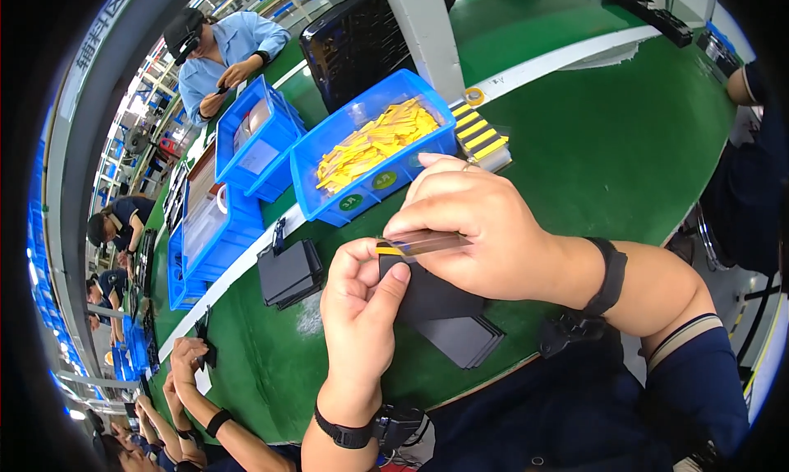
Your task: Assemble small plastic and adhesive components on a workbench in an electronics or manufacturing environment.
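My left hand [362, 307] pinches a black card [431, 295] by its upper left corner, thumb on top. A short yellow strip [388, 250] lies across that corner. My right hand [485, 225] is closed above the card, on a thin, brownish, see-through strip [431, 242], blurred, whose near end meets the yellow strip. Whether the two are joined I cannot tell. Beneath the held card lies a fanned stack of black cards [464, 340]. A second stack of black cards [289, 273] rests farther left on the green table.
A blue bin [333, 213] full of yellow strips stands just beyond my hands. Next to it lies a yellow-and-black striped stack [483, 139] with a tape roll [474, 95]. More blue bins [218, 242] line the left. A co-worker's hands [187, 361] are at the left.
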The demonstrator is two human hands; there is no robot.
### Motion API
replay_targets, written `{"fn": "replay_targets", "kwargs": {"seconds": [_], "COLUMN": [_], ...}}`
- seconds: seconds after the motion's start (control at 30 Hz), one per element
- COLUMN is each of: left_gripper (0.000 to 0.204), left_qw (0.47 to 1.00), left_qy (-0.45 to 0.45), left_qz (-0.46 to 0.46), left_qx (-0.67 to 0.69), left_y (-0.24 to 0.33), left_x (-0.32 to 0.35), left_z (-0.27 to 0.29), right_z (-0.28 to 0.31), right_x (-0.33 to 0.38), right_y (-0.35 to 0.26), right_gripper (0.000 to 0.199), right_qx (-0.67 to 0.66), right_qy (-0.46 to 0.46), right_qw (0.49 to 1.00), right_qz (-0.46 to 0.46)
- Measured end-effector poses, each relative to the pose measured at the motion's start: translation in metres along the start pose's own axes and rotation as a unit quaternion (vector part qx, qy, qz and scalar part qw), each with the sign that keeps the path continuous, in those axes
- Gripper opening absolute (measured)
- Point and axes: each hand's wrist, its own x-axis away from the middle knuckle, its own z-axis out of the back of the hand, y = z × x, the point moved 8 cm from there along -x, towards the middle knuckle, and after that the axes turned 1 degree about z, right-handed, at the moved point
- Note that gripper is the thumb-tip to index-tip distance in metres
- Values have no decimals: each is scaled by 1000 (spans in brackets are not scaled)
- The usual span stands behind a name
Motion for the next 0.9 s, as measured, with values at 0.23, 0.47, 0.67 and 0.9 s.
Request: {"fn": "replay_targets", "kwargs": {"seconds": [0.23,0.47,0.67,0.9], "left_gripper": [21,20,20,25], "left_qw": [1000,999,999,998], "left_qy": [-16,-26,-28,-33], "left_qz": [-16,-10,-12,-36], "left_qx": [12,15,31,-40], "left_y": [1,-1,-4,3], "left_x": [1,0,0,4], "left_z": [2,1,0,-7], "right_z": [-3,-1,-2,-5], "right_x": [-1,-3,-3,-1], "right_y": [2,0,2,-2], "right_gripper": [25,26,19,23], "right_qx": [-16,-7,-16,63], "right_qy": [-24,-20,2,-31], "right_qw": [1000,1000,1000,997], "right_qz": [-4,19,21,15]}}
